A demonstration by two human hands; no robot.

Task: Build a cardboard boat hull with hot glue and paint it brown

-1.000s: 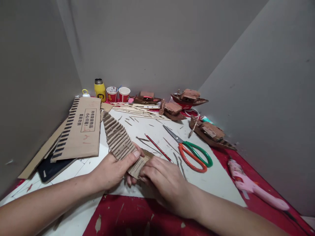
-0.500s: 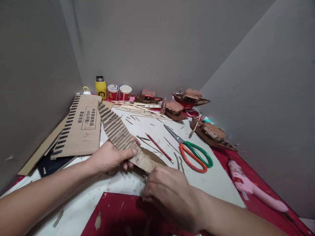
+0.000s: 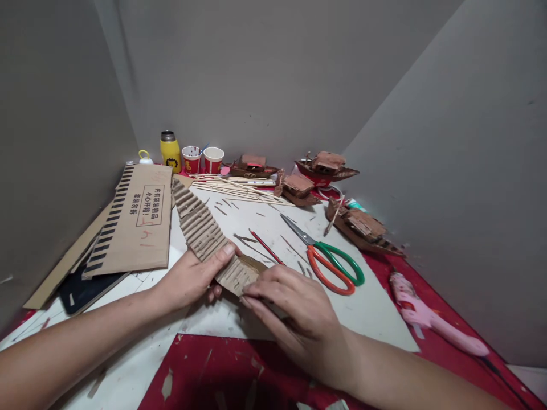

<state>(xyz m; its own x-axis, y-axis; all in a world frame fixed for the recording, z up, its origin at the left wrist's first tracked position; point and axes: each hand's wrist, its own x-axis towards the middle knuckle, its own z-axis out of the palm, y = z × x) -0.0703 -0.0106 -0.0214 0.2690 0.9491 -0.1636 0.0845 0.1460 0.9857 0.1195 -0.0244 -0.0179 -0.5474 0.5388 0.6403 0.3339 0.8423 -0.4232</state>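
Two hands of mine share one corrugated cardboard strip [image 3: 203,225] above the near half of the table [image 3: 188,364], my left hand [image 3: 194,279] grasping its middle with the thumb on the ridges and my right hand [image 3: 299,313] pinching its near end. To work that end well, I judge I should brace my left thumb close to the pinch and pull low and slowly, lest the strip tear. A red pencil [image 3: 265,246] just beyond my right grip could get knocked, while the scissors [image 3: 337,262], the pink glue gun [image 3: 427,319] by the table's right edge and the brown boats [image 3: 298,188] toward its far right corner sit clear.
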